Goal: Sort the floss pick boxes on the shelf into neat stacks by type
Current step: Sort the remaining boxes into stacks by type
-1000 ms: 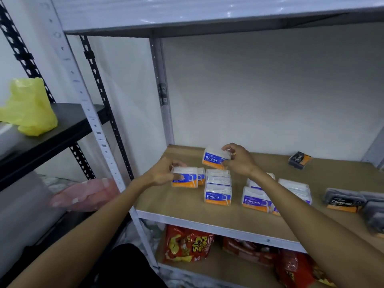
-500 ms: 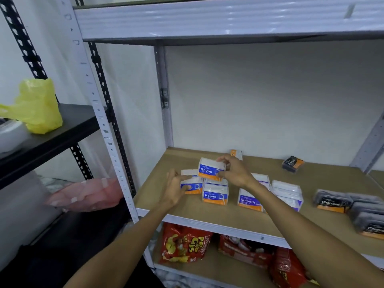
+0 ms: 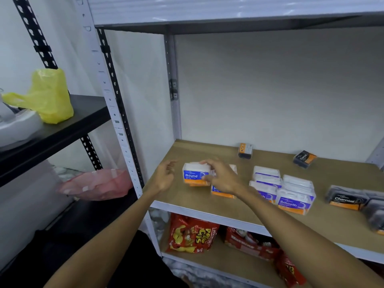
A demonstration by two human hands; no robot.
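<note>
On the wooden shelf (image 3: 207, 150), my right hand (image 3: 221, 178) grips a white and blue "Round" floss pick box (image 3: 194, 173) that rests on top of another box at the left. My left hand (image 3: 166, 177) hovers just left of it, fingers apart and holding nothing. A second Round stack (image 3: 222, 193) is partly hidden under my right wrist. To the right stand stacked "Smooth" boxes (image 3: 295, 197) and more of them behind (image 3: 267, 177). Dark "Charcoal" boxes (image 3: 345, 199) lie at the far right. Two loose dark boxes (image 3: 245, 150) (image 3: 304, 159) sit near the back wall.
A grey upright post (image 3: 116, 104) borders the shelf on the left. Red snack bags (image 3: 191, 235) fill the shelf below. On the black rack to the left are a yellow plastic bag (image 3: 48, 95) and a pink bag (image 3: 95, 183). Another shelf board runs overhead.
My right hand has carried the Round box left and down onto the left box. My left hand has let go of that lower box and opened. The view has shifted left.
</note>
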